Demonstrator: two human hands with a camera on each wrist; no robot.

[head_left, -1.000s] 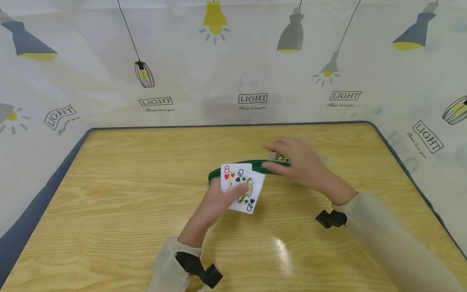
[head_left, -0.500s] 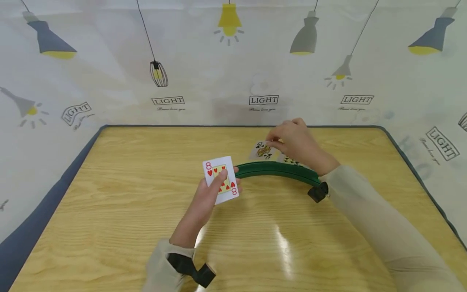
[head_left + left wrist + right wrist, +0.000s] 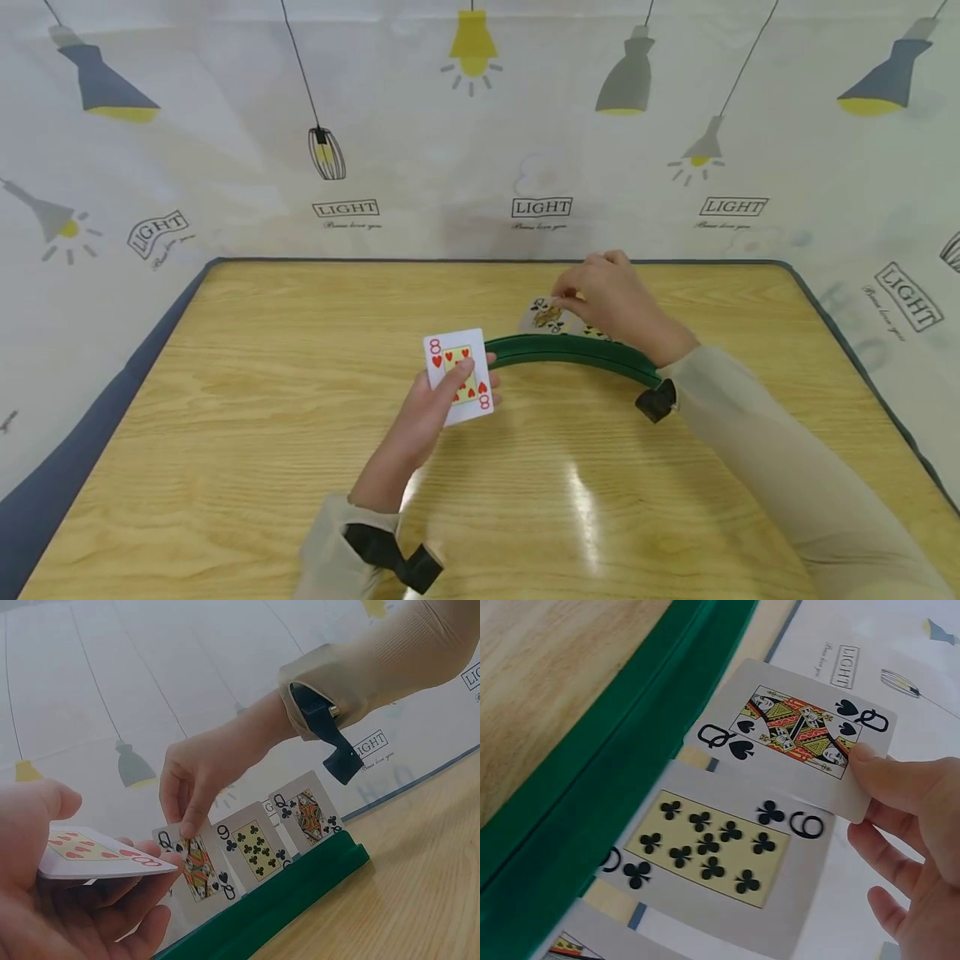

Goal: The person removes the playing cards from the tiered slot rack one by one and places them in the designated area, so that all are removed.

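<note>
My left hand (image 3: 420, 417) holds an eight of hearts (image 3: 474, 390) face up, its thumb across the card and its fingers underneath. Whether more cards lie under it, I cannot tell. My right hand (image 3: 618, 300) pinches the top corner of a queen of spades (image 3: 802, 724) between thumb and fingers. That queen's lower edge meets a curved green card holder (image 3: 570, 348). Beside it in the holder stand a nine of clubs (image 3: 709, 844) and, seen in the left wrist view, a queen of clubs (image 3: 307, 814). From the head view, my right hand and forearm hide most of those two.
A wooden table (image 3: 262, 467) bears the holder, which curves across its middle right. Behind the table's dark rear edge hangs a pale curtain (image 3: 420, 150) printed with lamps.
The queen of spades left the left hand, and the right hand carried it up behind the holder, then slightly down. The left hand keeps the eight of hearts. The head view shifted.
</note>
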